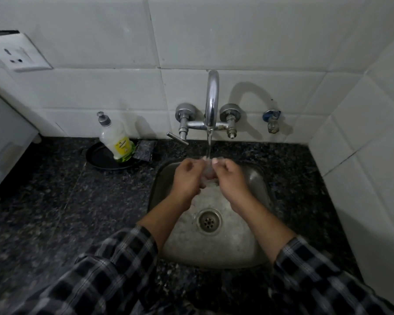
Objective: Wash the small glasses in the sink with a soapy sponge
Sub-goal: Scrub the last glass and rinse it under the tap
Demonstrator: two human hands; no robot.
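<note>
Here, both hands meet over the back part of the sink (257,178), which is set into the dark speckled worktop (55,201) towards its back right corner. The left hand (187,178) and the right hand (231,178) face each other with curled fingers, and between them they hold a small glass (208,173). The glass is clear and blurred by the water, so its tilt cannot be told. The right hand's fingertips (215,161) show pale at the top, bent inward over the glass; the left hand's fingers are folded round from the other side, mostly hidden behind its knuckles.

A stream of water (209,145) runs from the curved tap (212,98) on the tiled wall straight down onto the glass and the fingers. Below the hands the sink's floor is wet, and the drain (209,221) lies between the two forearms. Both arms wear checked sleeves (114,264) pushed back from the wrists.

At the back edge of the worktop, left of the tap, a soap bottle (116,138) stands in a shallow black dish (98,159). The dark sponge (145,150) leans at the dish's right rim, just beside the bottle and well apart from the hands. A wall socket (16,55) sits high above the back left corner.
</note>
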